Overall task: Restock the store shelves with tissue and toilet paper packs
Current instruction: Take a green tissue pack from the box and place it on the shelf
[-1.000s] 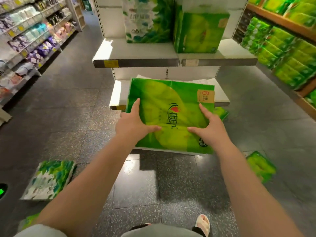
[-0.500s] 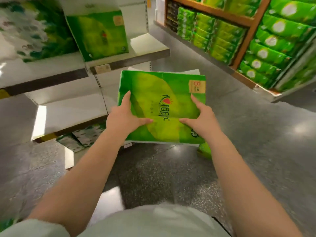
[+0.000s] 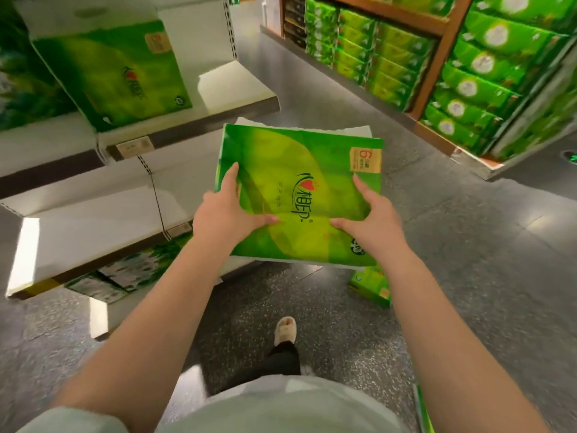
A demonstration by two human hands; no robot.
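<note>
I carry a large green tissue pack (image 3: 309,170) flat in front of me at waist height. My left hand (image 3: 224,210) grips its left edge, thumb on top. My right hand (image 3: 371,220) grips its right side the same way. To my left stands a white shelf unit (image 3: 237,85) with a matching green pack (image 3: 112,73) upright on its upper board. The lower white board (image 3: 93,226) below it is bare where I can see it.
A wooden rack (image 3: 434,42) full of green packs lines the right side of the aisle. A small green pack (image 3: 371,285) lies on the grey floor just under my load. More packs (image 3: 125,273) sit under the lowest white board. My foot (image 3: 284,331) is below.
I have turned to the right with the pack still in both hands. The white shelf unit slid to the left of the view and the wooden rack came in on the right.
</note>
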